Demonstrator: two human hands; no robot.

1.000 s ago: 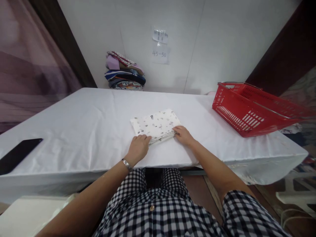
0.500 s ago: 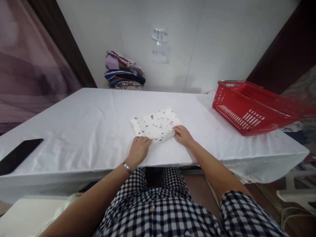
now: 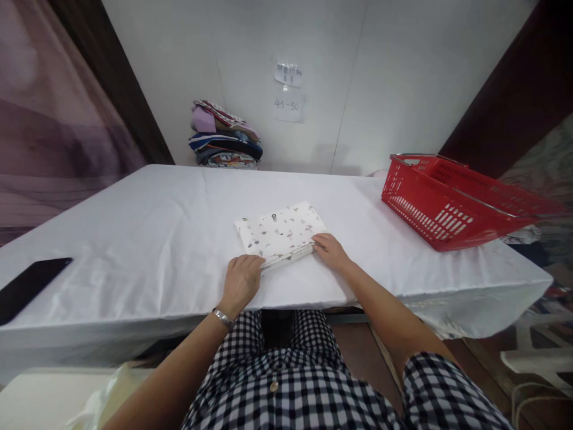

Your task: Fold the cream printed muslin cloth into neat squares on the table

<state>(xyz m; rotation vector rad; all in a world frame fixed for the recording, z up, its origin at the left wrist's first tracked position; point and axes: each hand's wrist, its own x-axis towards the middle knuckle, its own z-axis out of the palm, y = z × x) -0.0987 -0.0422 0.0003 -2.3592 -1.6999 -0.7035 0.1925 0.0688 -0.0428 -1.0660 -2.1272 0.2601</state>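
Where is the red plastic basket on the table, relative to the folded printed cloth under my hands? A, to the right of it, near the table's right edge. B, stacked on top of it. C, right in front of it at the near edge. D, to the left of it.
A: the red plastic basket sits right of the folded printed cloth, by the table edge.

White-draped table [image 3: 134, 239] against white wall [image 3: 380, 71], dark curtain [image 3: 54, 119] left.

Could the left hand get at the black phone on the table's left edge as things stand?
Probably yes: the left hand rests by the folded cloth, and only bare tablecloth lies between it and the phone.
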